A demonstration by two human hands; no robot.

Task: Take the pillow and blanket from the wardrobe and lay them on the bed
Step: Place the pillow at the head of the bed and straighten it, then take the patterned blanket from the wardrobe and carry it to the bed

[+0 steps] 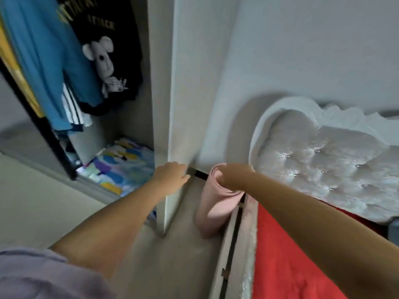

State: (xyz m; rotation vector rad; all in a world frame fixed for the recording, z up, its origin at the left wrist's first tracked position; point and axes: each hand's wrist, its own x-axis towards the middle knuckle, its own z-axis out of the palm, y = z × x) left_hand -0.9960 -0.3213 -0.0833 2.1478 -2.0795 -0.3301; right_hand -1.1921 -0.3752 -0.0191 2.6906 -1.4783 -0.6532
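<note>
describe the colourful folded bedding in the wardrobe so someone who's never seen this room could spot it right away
Start at the open wardrobe left of the bed. Look below the hanging blue shirt and black printed shirt, down to the wardrobe floor. The folded bedding lies there, the only thing patterned in blue, yellow, purple and white patches.

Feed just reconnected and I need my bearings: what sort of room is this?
Most likely a bedroom: a bed with red cover and tufted headboard stands beside an open wardrobe of hanging clothes, with colourful folded bedding on its floor.

Glossy tufted headboard (323, 160), red fuzzy bedcover (287, 255), matt wardrobe door (190, 83)
</note>
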